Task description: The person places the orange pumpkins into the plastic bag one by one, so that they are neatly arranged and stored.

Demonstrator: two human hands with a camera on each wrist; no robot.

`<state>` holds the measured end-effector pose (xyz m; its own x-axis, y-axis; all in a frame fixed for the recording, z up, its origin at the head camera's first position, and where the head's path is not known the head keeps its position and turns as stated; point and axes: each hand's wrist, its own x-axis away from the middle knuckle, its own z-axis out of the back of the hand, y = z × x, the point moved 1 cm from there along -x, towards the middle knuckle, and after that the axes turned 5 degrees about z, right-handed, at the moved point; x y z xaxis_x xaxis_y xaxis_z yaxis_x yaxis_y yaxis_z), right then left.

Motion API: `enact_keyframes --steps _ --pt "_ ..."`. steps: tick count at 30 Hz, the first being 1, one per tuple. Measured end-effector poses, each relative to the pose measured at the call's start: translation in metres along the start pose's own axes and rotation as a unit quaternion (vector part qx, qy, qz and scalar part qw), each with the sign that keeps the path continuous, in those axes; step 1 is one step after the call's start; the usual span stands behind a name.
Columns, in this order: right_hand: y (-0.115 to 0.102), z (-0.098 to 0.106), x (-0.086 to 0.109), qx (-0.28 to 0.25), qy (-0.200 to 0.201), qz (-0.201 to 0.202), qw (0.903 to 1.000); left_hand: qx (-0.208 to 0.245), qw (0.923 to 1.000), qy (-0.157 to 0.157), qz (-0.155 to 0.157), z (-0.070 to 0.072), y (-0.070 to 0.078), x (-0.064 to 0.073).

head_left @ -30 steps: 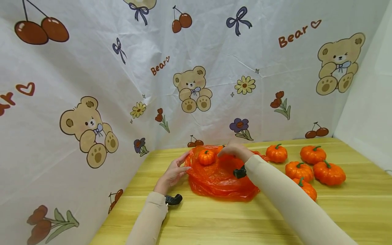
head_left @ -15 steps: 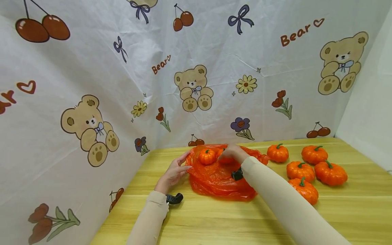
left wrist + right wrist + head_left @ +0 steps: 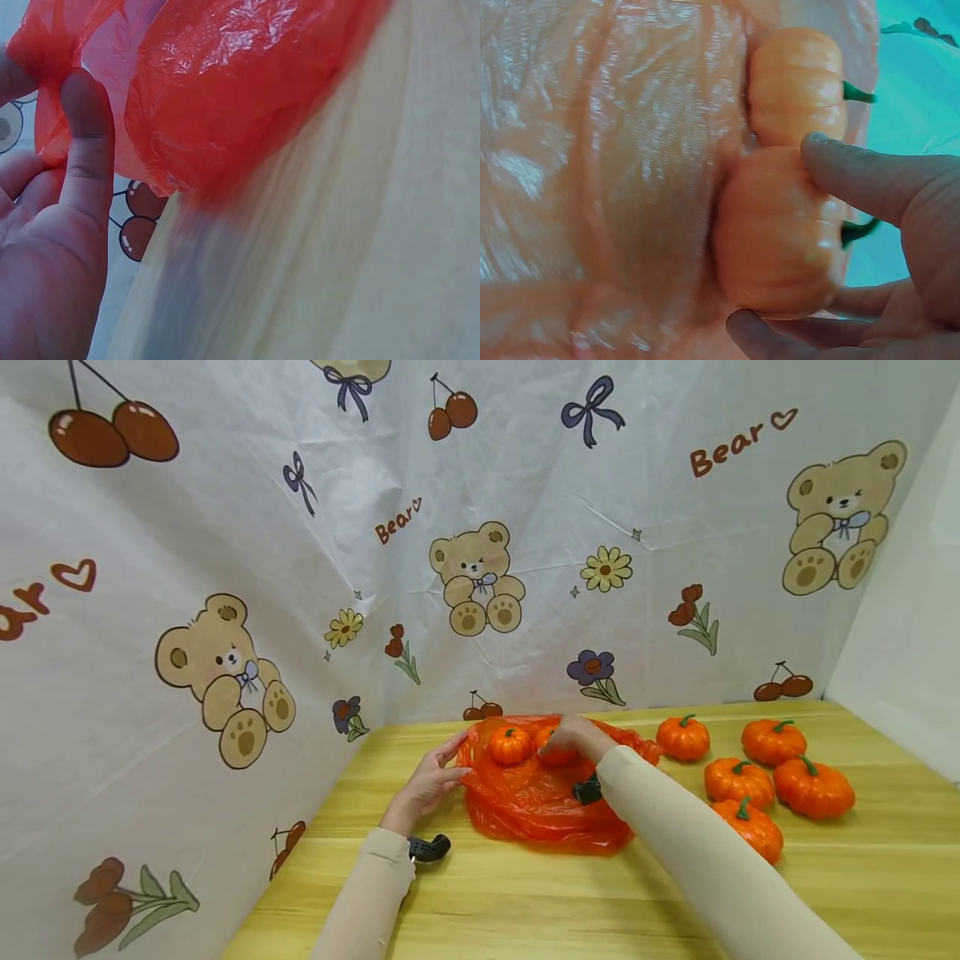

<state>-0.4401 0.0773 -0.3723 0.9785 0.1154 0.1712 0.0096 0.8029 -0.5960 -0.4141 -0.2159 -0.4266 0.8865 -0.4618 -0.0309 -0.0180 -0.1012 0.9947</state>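
A thin red plastic bag [image 3: 540, 822] lies spread on the table with its mouth open toward the top. My left hand [image 3: 427, 787] pinches the bag's left rim between thumb and fingers; the left wrist view shows the film [image 3: 56, 112] gathered behind the thumb. Inside the bag sits a small orange pumpkin [image 3: 510, 746] with a green stem. Close beside it, my right hand [image 3: 579, 737] grips a second pumpkin [image 3: 776, 240], thumb on one side and fingers on the other. In the right wrist view this pumpkin adjoins the first pumpkin [image 3: 799, 82].
Several more orange pumpkins stand on the wooden table to the right, among them a back one [image 3: 683, 738] near the bag and a front one [image 3: 750, 831] beside my right forearm. A printed cloth wall [image 3: 510, 660] rises behind the table.
My right hand has lowered the second pumpkin into the bag beside the first; it was mostly hidden a second ago and now shows more. The left hand keeps its hold on the rim.
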Motion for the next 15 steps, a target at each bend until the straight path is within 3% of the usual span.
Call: enact_keyframes --steps 4,10,15 --pt "-0.002 0.007 0.003 0.023 -0.011 0.01 0.9996 -0.008 1.0 -0.004 0.0 0.0 0.0 0.001" --pt "-0.013 0.018 0.011 -0.008 -0.001 0.037 0.9993 -0.006 1.0 -0.005 0.0 -0.001 0.0 0.002" --pt "-0.018 0.025 0.019 0.018 0.005 0.065 0.9977 -0.005 0.9999 -0.008 -0.005 -0.002 0.001 0.002"
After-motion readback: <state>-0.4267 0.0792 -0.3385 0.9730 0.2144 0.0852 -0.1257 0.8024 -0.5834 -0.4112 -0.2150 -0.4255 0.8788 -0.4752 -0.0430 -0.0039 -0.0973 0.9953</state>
